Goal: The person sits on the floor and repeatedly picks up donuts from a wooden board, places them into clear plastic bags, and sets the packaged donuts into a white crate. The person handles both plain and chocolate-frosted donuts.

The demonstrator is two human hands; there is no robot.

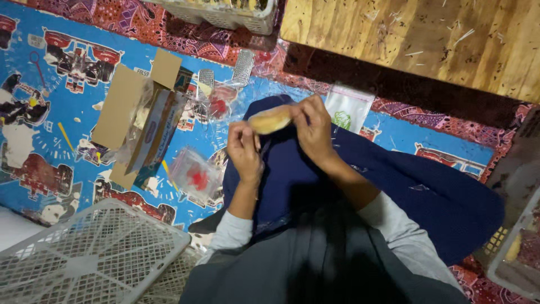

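A: Entry, head view. The item in hand is a small oblong bread roll (271, 120), pale golden-brown on top and lighter along its edge. A faint sheen over it suggests a clear wrapper, though the picture is too soft to confirm.

B: Position?

A: Held above the person's lap, over dark blue cloth (292, 174), between both hands. The right hand (314, 130) is closed on the roll's right end, fingers curled over the top. The left hand (243, 151) pinches at the left end, thumb and fingertips bunched at the roll's lower edge.

B: Containers?

A: A white lattice basket (90, 253) sits at lower left, on the patterned mat (50, 101); its visible part shows only mesh. A second pale basket (225, 16) lies at the top edge; its contents cannot be made out. At far right, a grey tray (509, 270) holds at least one pale, elongated piece; the rest is dark.

B: Loose packaging?

A: An opened cardboard box (126, 112) lies left of the hands with clear film against it. A stack of clear bags with red print (196, 175) lies just left of the left forearm, another pile (220, 101) sits above it, and a single clear bag with green print (346, 110) lies beside the right hand, near a wooden board (416, 39).
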